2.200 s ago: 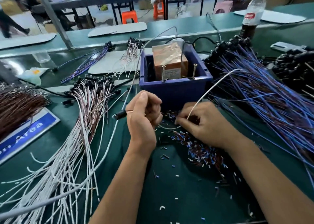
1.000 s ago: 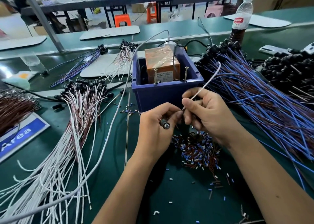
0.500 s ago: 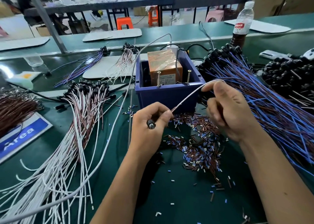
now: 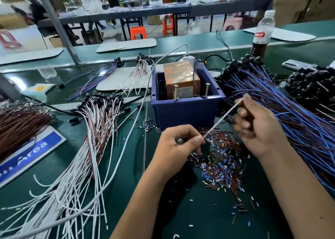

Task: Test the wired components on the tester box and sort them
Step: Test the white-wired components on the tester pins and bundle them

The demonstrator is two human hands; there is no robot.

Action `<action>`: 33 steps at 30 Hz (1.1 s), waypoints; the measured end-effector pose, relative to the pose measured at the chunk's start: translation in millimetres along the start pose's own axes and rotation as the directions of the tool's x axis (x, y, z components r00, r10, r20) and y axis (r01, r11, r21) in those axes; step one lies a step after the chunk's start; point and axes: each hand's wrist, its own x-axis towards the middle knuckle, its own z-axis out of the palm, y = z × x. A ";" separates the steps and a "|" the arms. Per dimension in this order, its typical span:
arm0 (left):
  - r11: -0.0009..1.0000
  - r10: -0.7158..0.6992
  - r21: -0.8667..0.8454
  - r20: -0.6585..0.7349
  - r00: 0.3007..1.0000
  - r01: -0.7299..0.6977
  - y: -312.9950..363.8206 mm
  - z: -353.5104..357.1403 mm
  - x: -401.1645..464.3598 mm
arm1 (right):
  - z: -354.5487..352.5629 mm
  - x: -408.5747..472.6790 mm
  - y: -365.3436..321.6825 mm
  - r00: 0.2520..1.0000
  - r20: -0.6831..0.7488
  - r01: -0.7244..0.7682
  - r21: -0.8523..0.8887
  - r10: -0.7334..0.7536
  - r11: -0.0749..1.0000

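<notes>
Wire now pulled taut: left hand grips the component's black head, right hand has slid out to pinch the white-brown lead near its free end. Lead hangs just in front of the blue tester box, not yet on the screw contacts; touching them looks next.

At the centre, the left hand grips the dark round head of a wired component, whose pale lead runs taut toward two o'clock into the pinching right hand. At twelve o'clock of the hands stands the blue tester box, with two upright screws at its near rim. Cut sleeve bits litter the green table beneath. White-wired pieces fan toward eight o'clock; blue-wired ones lie at three o'clock.
</notes>
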 end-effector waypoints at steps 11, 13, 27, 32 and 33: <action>0.970 -0.027 -0.235 -0.330 0.944 -0.054 4.5 -5.1 3.0 | 6.2 -11.7 0.3 0.962 0.272 0.063 -0.089 -0.036 0.994; 0.921 -0.071 -0.389 -0.217 0.973 -0.019 9.0 -1.8 0.4 | 14.8 -20.0 8.3 0.910 0.410 0.063 -0.277 0.058 0.959; 0.771 -0.252 -0.621 -0.094 0.963 0.141 14.3 -0.9 -3.2 | 36.0 -29.5 40.1 0.938 0.345 0.166 -0.435 -0.007 0.885; 0.788 -0.243 -0.591 -0.042 0.969 0.172 8.5 1.7 -1.6 | 33.5 -27.6 41.2 0.947 0.310 0.234 -0.487 -0.084 0.841; 0.790 -0.242 -0.587 -0.036 0.970 0.175 8.8 1.1 -1.6 | 32.6 -27.5 40.7 0.946 0.311 0.243 -0.498 -0.091 0.832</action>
